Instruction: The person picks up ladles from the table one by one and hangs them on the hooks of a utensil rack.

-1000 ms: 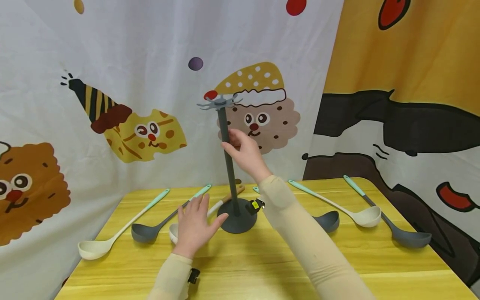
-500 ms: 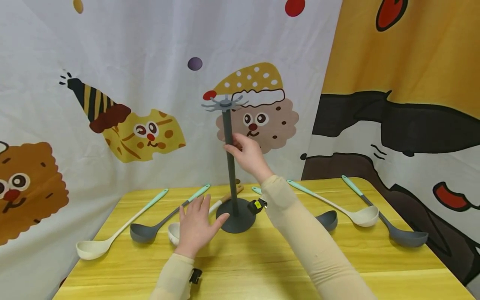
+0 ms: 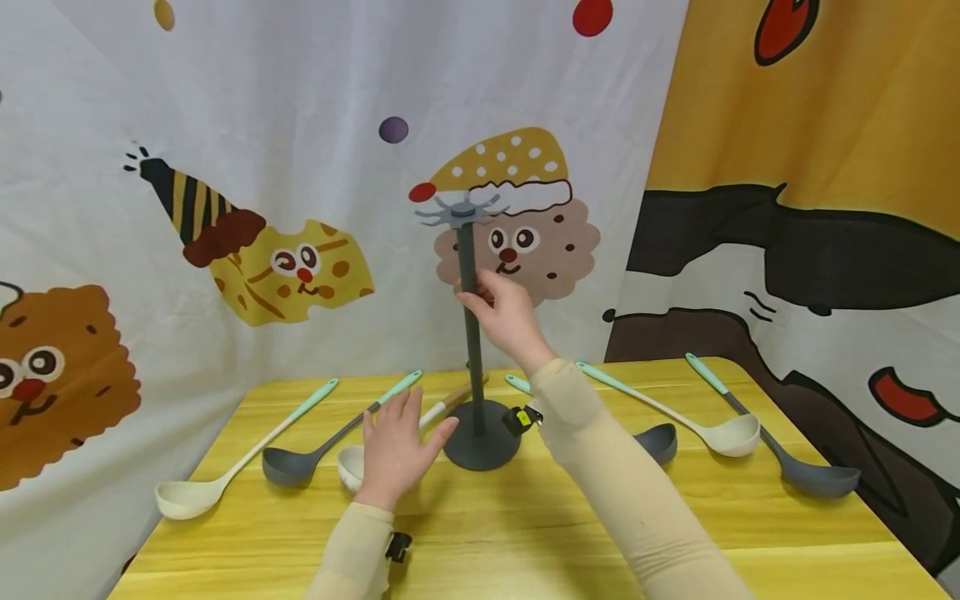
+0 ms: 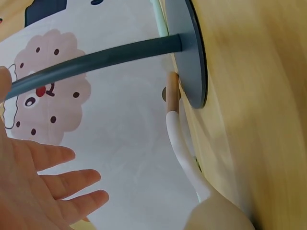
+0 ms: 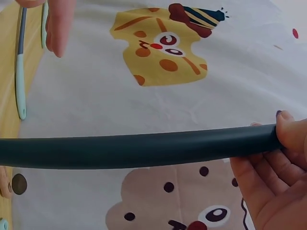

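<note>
A dark grey utensil stand [image 3: 472, 350] with a round base and a ring of hooks on top rises from the table, leaning slightly left. My right hand [image 3: 506, 317] pinches its post in the upper half, thumb and fingers on either side, as the right wrist view shows. Lower down, my left hand [image 3: 397, 450] is held with fingers spread and nothing in them. It partly covers a white ladle [image 3: 349, 468] whose wooden handle [image 4: 172, 93] runs behind the stand's base. In the left wrist view the post [image 4: 100, 60] passes beyond the left hand's spread fingers [image 4: 72, 184].
On the left of the wooden table [image 3: 480, 533] lie a white ladle [image 3: 191, 497] and a grey ladle [image 3: 291, 467], both mint-handled. To the right are a grey ladle [image 3: 658, 443] partly behind my right forearm, a white ladle [image 3: 731, 435] and another grey ladle [image 3: 821, 478]. A cartoon curtain hangs behind.
The stand's top has swung to the right with my right hand on the post, so it stands closer to upright. Its base has shifted slightly right; the left hand has barely moved.
</note>
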Available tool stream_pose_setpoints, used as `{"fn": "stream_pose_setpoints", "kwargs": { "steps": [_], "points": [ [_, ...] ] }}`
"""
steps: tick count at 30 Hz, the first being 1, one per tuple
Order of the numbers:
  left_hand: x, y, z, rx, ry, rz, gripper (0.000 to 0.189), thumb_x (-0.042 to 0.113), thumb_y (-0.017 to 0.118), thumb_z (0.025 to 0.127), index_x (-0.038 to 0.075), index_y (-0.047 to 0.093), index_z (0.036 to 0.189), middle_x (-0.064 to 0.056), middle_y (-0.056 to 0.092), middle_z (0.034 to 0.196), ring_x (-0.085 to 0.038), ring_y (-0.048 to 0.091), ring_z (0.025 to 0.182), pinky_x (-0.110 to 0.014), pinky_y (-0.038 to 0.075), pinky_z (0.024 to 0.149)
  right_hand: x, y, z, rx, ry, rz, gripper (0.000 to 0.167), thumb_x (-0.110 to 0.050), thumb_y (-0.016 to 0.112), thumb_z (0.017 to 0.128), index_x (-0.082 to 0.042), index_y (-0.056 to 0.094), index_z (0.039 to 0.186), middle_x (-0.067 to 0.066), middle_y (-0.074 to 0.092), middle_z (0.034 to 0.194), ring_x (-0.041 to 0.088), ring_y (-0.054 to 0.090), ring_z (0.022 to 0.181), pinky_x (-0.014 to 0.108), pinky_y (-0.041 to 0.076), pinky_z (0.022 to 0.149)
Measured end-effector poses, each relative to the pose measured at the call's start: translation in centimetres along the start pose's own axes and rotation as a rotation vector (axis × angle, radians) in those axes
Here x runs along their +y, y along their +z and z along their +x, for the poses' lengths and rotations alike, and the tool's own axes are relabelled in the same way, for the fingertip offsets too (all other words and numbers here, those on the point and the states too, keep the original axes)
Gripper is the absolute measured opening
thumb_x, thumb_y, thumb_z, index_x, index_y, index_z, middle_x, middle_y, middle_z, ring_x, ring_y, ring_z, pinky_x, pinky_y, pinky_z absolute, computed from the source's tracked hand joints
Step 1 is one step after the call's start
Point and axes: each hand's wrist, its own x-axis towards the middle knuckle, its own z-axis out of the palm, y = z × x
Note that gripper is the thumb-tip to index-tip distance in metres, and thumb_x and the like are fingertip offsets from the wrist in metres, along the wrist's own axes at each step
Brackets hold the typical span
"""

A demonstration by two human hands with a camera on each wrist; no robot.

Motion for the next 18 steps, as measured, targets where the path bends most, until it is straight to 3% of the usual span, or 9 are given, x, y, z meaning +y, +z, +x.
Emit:
{"fn": "stream_pose_setpoints", "kwargs": {
  "steps": [12, 18],
  "points": [
    [0.5, 0.2, 0.7, -0.035, -0.010, -0.004, 0.086, 0.069, 0.049, 0.092, 0.003, 0.044, 0.147, -0.021, 0.045, 0.147, -0.041, 0.039, 0.135, -0.073, 0.014, 0.108, 0.1, -2.1, -1.4, 0.042, 0.019, -0.028, 0.017, -0.018, 0.066, 0.097, -0.007, 0.069, 0.110, 0.005, 0.070, 0.095, 0.021, 0.066, 0.089, 0.039, 0.053, 0.079],
    [0.7, 0.3, 1.1, -0.040, 0.000, -0.019, 0.085, 0.067, 0.051, 0.092, 0.001, 0.045, 0.146, -0.023, 0.046, 0.145, -0.042, 0.041, 0.134, -0.072, 0.020, 0.108, 0.2, -3.0, -2.0, 0.066, 0.026, -0.034, 0.016, -0.019, 0.067, 0.096, -0.009, 0.070, 0.109, 0.005, 0.070, 0.093, 0.021, 0.065, 0.087, 0.039, 0.053, 0.079]
  ]
}}
